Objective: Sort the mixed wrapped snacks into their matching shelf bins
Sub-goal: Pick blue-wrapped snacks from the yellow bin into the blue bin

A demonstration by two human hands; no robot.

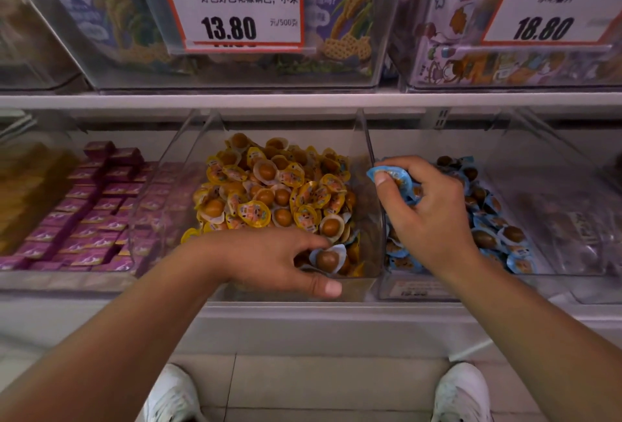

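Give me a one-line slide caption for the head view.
Left hand picks a blue-rimmed snack from the yellow bin while right hand holds blue snacks over the blue bin.

Right hand [427, 216] grips blue snacks [392, 176]; left hand [269, 260] pinches an egg pack [328, 259].

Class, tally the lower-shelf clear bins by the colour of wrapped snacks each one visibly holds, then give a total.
Purple wrapped snack boxes bin: 1
Yellow-lidded egg packs bin: 1
Blue-lidded egg packs bin: 1
Total: 3
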